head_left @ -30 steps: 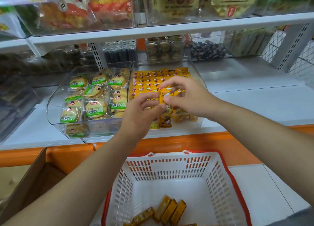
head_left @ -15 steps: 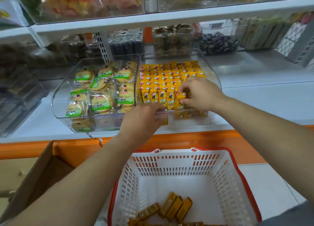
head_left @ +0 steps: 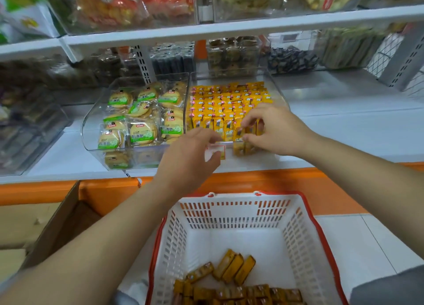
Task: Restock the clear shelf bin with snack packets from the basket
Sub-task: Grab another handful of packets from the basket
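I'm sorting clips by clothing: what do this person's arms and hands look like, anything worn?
The left hand and right hand are bare, with no gloves or rings showing. The arms are bare too: no sleeves, watch or bracelet as far as the view reaches. A bit of grey clothing shows at the lower right corner.

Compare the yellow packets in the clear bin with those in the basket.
The bin packets stand upright in tight rows; the basket packets lie flat and scattered. The bin packets show bright yellow; the basket packets look darker, amber. The bin packets nearly fill the clear bin; the basket packets cover only the near floor of the basket. Both seem the same snack.
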### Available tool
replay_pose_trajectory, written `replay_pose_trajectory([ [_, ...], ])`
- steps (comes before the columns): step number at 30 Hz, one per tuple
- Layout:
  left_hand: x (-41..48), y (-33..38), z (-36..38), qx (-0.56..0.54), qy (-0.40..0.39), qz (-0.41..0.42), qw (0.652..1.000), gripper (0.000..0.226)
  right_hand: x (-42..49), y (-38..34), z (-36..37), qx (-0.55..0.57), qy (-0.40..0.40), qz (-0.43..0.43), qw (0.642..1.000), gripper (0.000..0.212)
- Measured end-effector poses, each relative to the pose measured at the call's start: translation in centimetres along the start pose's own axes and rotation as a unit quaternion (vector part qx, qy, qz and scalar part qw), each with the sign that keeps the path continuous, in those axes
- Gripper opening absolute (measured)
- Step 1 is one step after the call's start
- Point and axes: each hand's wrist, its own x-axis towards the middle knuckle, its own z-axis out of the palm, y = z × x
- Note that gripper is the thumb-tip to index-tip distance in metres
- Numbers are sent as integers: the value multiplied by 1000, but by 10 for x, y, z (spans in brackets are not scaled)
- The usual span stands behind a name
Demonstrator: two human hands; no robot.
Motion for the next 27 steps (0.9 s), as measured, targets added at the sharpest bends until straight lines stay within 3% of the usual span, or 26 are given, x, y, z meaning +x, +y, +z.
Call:
replay_pose_trajectory([
  [4,-48,-6,24,-19,-140,-44,989,16,-51,-7,29,86,-98,13,991,10],
  [9,-90,-35,96,-5,-320,-131,938,16,-106,21,118,99,-277,119,948,10],
  [11,-107,-48,131,-11,-345,-172,923,14,-123,37,159,119,-307,177,928,14],
  [15,-145,-74,197,-25,-388,-264,883,35,-160,61,240,169,-328,298,880,25],
  [18,-170,-94,236,-31,-408,-312,858,45,-184,70,297,160,-356,340,856,41],
  [22,-192,-124,277,-14,-474,-327,817,57,-198,71,354,145,-424,376,811,57],
  [24,-198,-128,283,3,-508,-319,800,63,-200,71,363,148,-420,403,799,57],
  [27,-205,-135,296,23,-515,-285,808,57,-196,75,376,148,-405,417,800,50],
])
